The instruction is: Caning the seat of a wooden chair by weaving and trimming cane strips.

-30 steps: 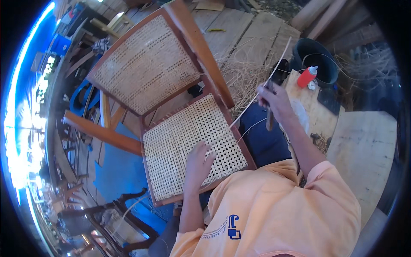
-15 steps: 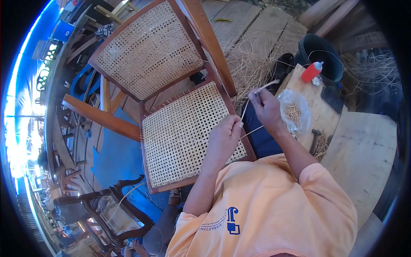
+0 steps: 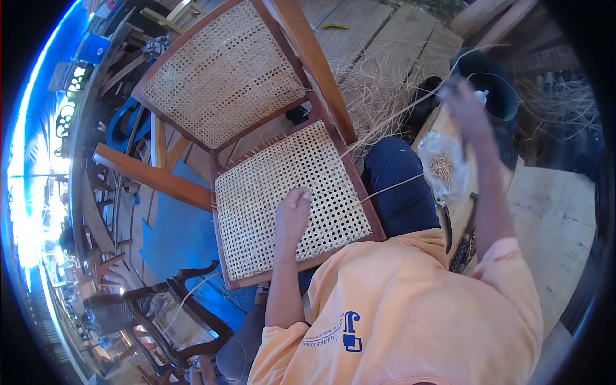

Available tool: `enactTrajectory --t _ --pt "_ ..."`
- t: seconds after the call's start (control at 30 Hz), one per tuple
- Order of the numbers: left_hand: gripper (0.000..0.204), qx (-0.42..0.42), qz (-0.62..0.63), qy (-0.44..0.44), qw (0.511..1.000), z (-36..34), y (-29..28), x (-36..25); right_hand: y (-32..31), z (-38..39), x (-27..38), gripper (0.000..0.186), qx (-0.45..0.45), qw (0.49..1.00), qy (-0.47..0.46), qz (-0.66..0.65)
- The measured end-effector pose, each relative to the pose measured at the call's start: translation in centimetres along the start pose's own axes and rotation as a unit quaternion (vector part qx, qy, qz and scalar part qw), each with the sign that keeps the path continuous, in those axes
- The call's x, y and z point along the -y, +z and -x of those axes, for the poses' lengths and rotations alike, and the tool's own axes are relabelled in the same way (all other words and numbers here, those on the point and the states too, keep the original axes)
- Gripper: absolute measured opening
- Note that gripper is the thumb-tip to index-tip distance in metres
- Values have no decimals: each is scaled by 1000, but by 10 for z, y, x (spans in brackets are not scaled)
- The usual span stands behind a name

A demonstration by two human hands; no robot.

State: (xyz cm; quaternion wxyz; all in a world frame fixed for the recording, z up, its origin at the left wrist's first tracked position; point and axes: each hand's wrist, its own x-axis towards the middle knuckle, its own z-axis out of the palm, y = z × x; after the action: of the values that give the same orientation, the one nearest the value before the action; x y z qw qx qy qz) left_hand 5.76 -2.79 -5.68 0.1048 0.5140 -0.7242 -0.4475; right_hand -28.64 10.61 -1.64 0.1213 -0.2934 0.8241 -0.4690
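A wooden chair with a woven cane seat [image 3: 256,186] and cane back [image 3: 224,74] stands tilted before me. My left hand [image 3: 293,215] is closed on top of the seat near its middle; what its fingers pinch, if anything, is hidden. Off to the right, my right hand [image 3: 466,109] is raised and smeared by motion. A pale cane strand [image 3: 391,122] runs from the seat's right rail up to the right hand, which grips it, and its loose end trails beyond. Another strand [image 3: 399,185] stretches from the rail across my dark-clad knee [image 3: 398,160].
Right of my knee, a wooden board [image 3: 430,128] bears a clear plastic bag [image 3: 443,168] of small wooden pegs. A dark bucket [image 3: 497,74] stands behind it. Loose cane strands [image 3: 378,90] litter the plank floor. A second, dark chair [image 3: 173,314] is at lower left.
My right hand has swung up and right, drawing the cane strand out. My left hand has moved left from the seat's right edge to its middle, apart from the right.
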Motion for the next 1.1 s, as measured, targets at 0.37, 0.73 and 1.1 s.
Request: enactTrajectory --t 0.37,0.73,1.1 --pt "20 72 82 -24 994 6 4 -40 123 123 46 34 428 754 229 -441" --pt "20 81 20 -31 996 31 -9 -33 120 84 22 24 356 762 259 -476" --pt "19 54 68 -61 994 38 4 -22 137 121 36 17 523 728 244 -370"
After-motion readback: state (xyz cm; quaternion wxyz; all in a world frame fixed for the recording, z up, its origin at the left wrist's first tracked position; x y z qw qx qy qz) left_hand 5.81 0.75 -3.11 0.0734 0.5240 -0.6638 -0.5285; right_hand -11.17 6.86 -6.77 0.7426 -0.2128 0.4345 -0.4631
